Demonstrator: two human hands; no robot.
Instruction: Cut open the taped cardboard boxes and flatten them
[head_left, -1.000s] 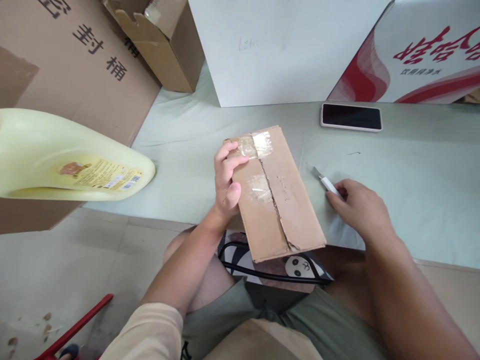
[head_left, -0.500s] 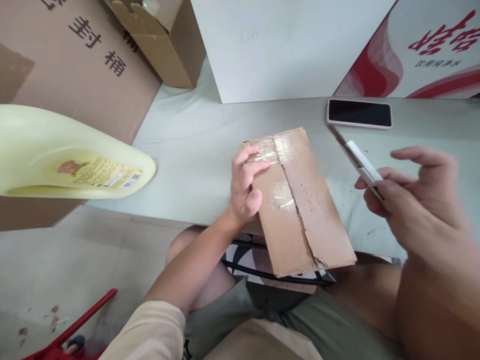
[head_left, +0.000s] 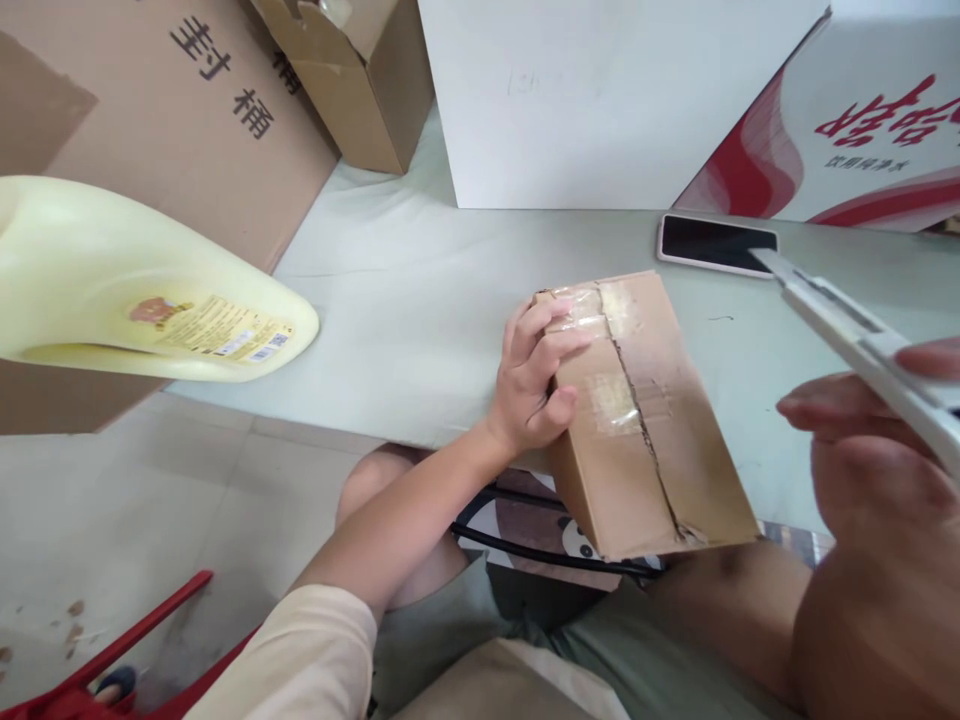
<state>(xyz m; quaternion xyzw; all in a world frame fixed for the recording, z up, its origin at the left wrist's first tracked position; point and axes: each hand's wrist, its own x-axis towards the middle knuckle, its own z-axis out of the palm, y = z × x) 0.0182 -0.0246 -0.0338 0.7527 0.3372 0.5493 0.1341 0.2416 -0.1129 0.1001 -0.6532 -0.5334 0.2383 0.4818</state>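
A brown cardboard box (head_left: 667,430) sits at the table's front edge, partly over my lap, with a seam down its top and patches of clear tape. My left hand (head_left: 536,375) grips its left side, fingers curled over the top near the taped far end. In my right hand (head_left: 885,430), raised at the right, is a white utility knife (head_left: 862,330) with its blade out, pointing up and left. The knife is apart from the box. Part of my right hand lies beyond the picture's edge.
A phone (head_left: 716,245) lies on the covered table (head_left: 405,300) behind the box. A pale yellow bottle (head_left: 150,290) juts in from the left. Along the back stand a large carton (head_left: 172,150), an open brown box (head_left: 352,110), a white box (head_left: 585,120) and a red-and-white carton (head_left: 870,150).
The knife has come up closer to the camera and further right, its blade turned more into view. The box appears further right and more tilted, showing its left side, with my left hand still on it.
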